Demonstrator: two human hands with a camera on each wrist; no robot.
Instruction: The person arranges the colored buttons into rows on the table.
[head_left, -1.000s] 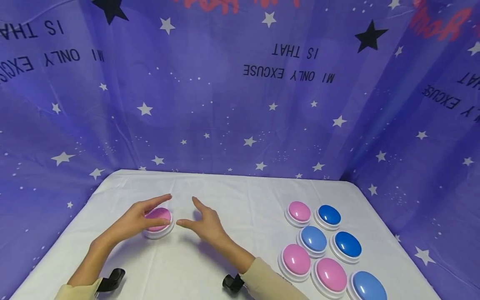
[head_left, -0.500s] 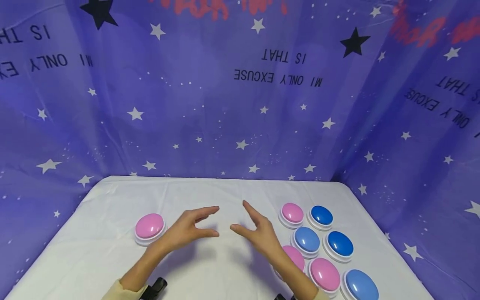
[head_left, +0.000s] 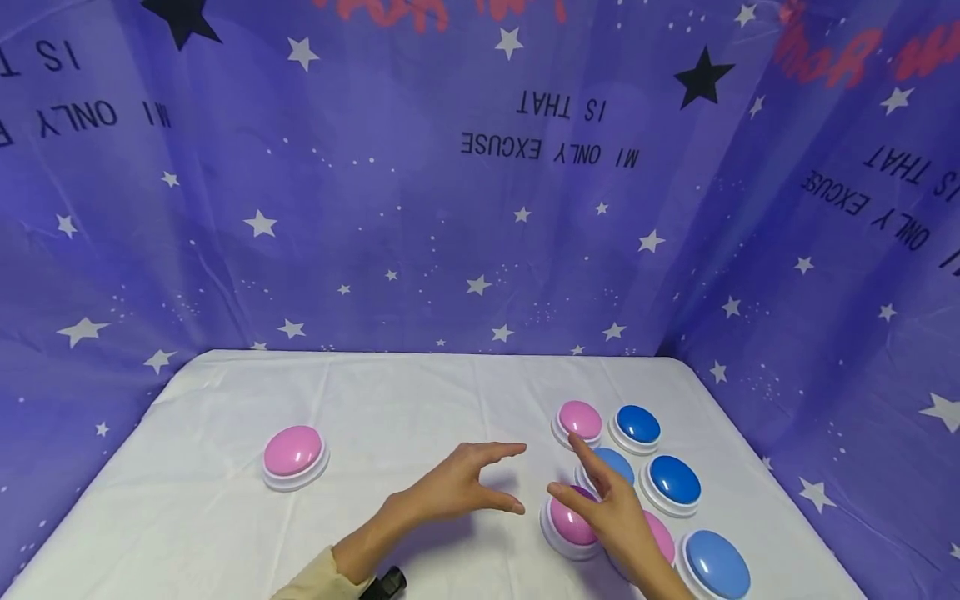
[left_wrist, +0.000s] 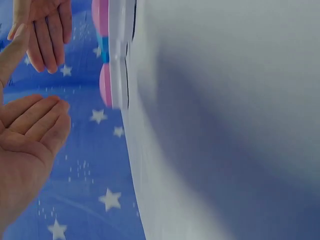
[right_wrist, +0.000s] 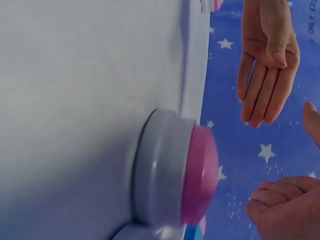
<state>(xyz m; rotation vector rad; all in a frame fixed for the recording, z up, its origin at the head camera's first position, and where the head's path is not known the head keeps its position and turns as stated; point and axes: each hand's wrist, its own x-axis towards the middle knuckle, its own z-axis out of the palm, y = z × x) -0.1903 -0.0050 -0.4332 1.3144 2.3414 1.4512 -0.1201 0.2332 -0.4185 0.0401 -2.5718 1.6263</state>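
Note:
My left hand [head_left: 461, 483] is held over the white table, thumb and fingers parted, holding nothing. Facing it, my right hand [head_left: 615, 508] hovers above the group of domed push buttons, its thumb in front of a pink push button [head_left: 567, 527]. The right wrist view has that hand [right_wrist: 290, 205] apart from a pink push button [right_wrist: 201, 175] on its white base. It partly hides a light blue push button [head_left: 619, 463] and another pink push button [head_left: 660, 537] in the head view. Both palms [left_wrist: 25, 145] look flat with fingers extended in the left wrist view.
A lone pink push button [head_left: 292, 450] stands at the left of the table [head_left: 405, 400]. Around the right group are a pink button [head_left: 580, 417], two dark blue buttons [head_left: 638, 423] and a light blue button [head_left: 717, 562]. A purple star-printed curtain [head_left: 420, 208] encloses the back and sides.
Both hands have left the lone pink button at the left and travelled right across the table to the group of buttons. They stay empty. The head view has shifted slightly.

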